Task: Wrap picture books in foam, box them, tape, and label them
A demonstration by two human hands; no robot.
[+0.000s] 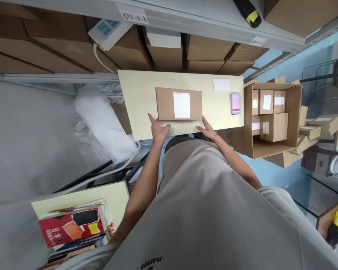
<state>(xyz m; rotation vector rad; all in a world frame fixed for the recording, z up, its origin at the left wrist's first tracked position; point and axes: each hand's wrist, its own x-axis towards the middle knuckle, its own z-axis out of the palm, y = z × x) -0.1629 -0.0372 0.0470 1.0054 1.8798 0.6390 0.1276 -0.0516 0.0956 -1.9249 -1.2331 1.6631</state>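
A closed brown cardboard box [165, 104] with a white label [181, 105] on top lies on a pale yellow tabletop [141, 88]. My left hand [159, 131] is at the box's near left corner, thumb and forefinger spread wide; some fingertips are hidden by the box. At the near right corner, my right hand [207, 129] has its thumb apart from the fingers, which reach the box's edge. Neither hand visibly wraps round the box. Farther right on the tabletop are a white paper slip [221, 84] and a small pink-and-white pack [235, 103].
To the right stands an open carton [248, 120] holding several labelled boxes. A grey shelf [73, 11] with cartons and a power strip [108, 32] runs along the far side. Bubble wrap [104, 123] lies left; stacked cardboard and papers [73, 225] sit lower left.
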